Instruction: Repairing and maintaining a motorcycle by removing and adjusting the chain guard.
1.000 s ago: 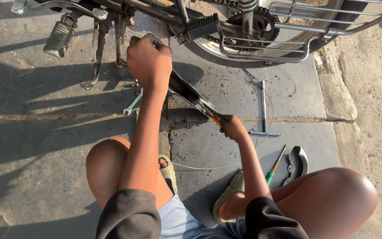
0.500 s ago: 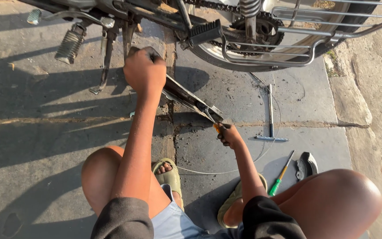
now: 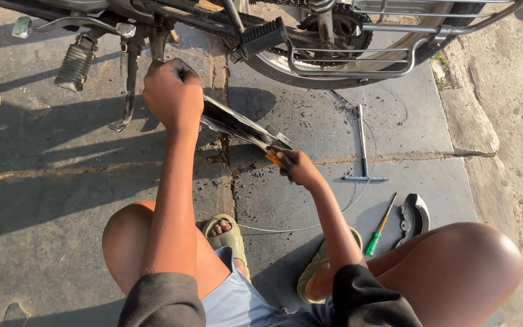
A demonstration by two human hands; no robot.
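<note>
A: Item one, largest: motorcycle (image 3: pixel 310 42), rear wheel and footpeg at the top of your view, standing on the concrete slab (image 3: pixel 43 181). What do you have against it?

B: Item two: a long, dark, flat metal cover (image 3: pixel 243 126), greasy. Its long axis runs on a diagonal, from upper left near the stand down to lower right. It lies between your two hands, low over the slab, just below the bike's frame.

A: Item three, your left hand (image 3: pixel 174 91)?

B: Fist closed, fingers curled tight, at the upper end of the cover. You cannot quite tell from here whether the fist grips the cover's edge or a bar of the frame; the knuckles hide it.

A: Item four, your right hand (image 3: pixel 298 166)?

B: At the lower end of the cover. Fingers wrapped around a tool with an orange handle (image 3: pixel 272 158), tip pointing up the diagonal toward your left fist. So the cover lies up and left from your right fingers, and your right hand is the nearer to its free end.

A: Smaller lots?

B: A T-handled wrench (image 3: pixel 363 151) on the slab, right of the hand. A curved dark brake shoe (image 3: pixel 414 218) near your right knee. A green-handled screwdriver (image 3: pixel 380 227) just beside it. A thin wire (image 3: pixel 310 226) arcing past your sandals.
</note>
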